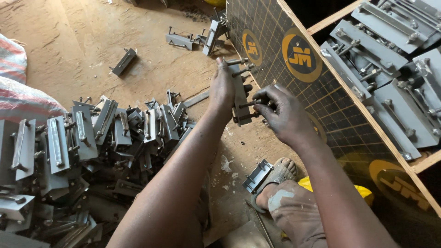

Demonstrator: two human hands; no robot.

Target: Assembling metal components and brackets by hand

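Note:
My left hand holds a grey metal bracket plate upright, with bolts sticking out of its right face. My right hand pinches one of those bolts near the plate's middle. Two more bolts jut from the top of the plate. Both hands are above the dusty wooden floor, beside the slanted side of a dark wooden crate.
A big heap of grey metal brackets lies at the left. Finished brackets with bolts fill the crate at right. Loose brackets lie on the floor at the back and by my sandalled foot. A striped sack is far left.

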